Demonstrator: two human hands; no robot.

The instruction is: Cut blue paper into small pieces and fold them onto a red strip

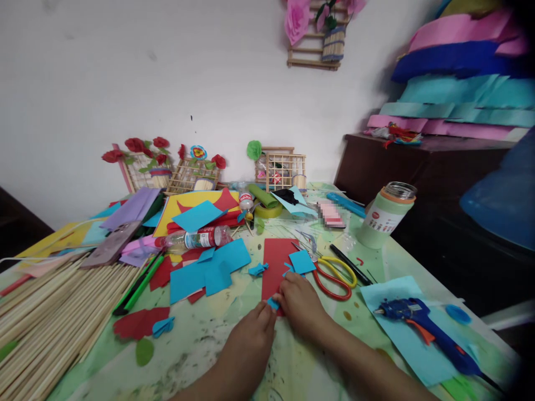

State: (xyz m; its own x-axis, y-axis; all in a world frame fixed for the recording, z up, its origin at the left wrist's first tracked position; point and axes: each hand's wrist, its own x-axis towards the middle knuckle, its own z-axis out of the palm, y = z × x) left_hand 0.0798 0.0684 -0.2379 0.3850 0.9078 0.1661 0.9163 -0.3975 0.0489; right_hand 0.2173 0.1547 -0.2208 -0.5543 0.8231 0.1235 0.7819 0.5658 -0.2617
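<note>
Between the fingertips of both hands is a small folded piece of blue paper point(273, 303). My left hand point(252, 334) pinches it from the left, and my right hand point(301, 301) pinches it from the right. Under and beyond the hands lies a red paper sheet point(276, 259). A blue paper square point(301, 261) rests at that sheet's right edge, just past my right hand. Scissors point(334, 278) with red and yellow handles lie to the right. Small crumpled blue pieces sit nearby, one a folded blue paper point(258, 269) left of the red sheet.
Wooden sticks point(45, 317), a plastic bottle point(196, 238) and coloured papers cover the left side. On the right are a blue glue gun point(430, 326) on light blue paper, a black pen point(350, 264) and an uncapped jar point(387, 217). Stick frames point(286, 170) lean against the wall.
</note>
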